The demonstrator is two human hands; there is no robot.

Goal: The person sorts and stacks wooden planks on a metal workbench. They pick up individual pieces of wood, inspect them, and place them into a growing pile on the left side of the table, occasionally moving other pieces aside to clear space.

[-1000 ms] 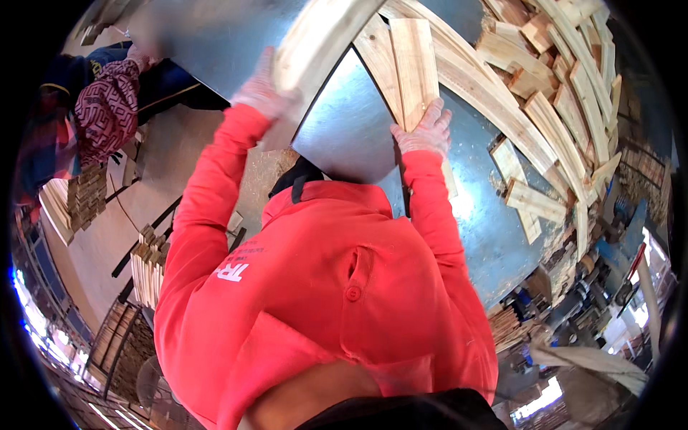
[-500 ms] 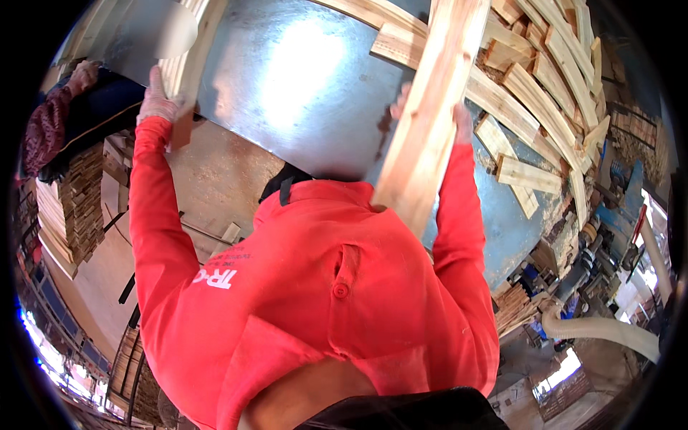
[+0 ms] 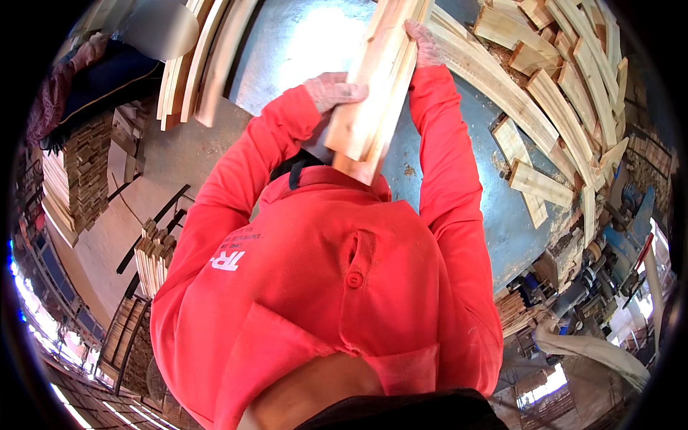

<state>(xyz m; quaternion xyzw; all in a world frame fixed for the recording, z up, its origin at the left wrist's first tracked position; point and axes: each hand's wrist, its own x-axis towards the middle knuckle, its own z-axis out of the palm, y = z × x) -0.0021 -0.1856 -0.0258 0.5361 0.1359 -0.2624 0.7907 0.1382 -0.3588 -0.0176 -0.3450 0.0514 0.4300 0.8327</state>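
Two or more long pale wooden boards point(image 3: 383, 79) lie together in front of my chest, their near ends staggered and their far ends out of the picture. My left hand point(image 3: 335, 90), in a light glove, grips their left side near the close end, its thumb over the top face. Against the right edge, farther up, my right hand point(image 3: 424, 44) is closed on the same boards, with its far-side fingers partly hidden. Beneath them is a shiny metal tabletop point(image 3: 287, 44).
More long boards point(image 3: 221, 61) lie at the table's left edge. Offcuts and strips point(image 3: 559, 86) are heaped at the right. Another person's hand point(image 3: 89, 54) is at the far left, above stacked wood point(image 3: 89, 179). A pale hose point(image 3: 588, 347) runs at the lower right.
My left hand has left the boards at the left edge and come across to the boards in front of me. My right hand has moved upward along with these boards.
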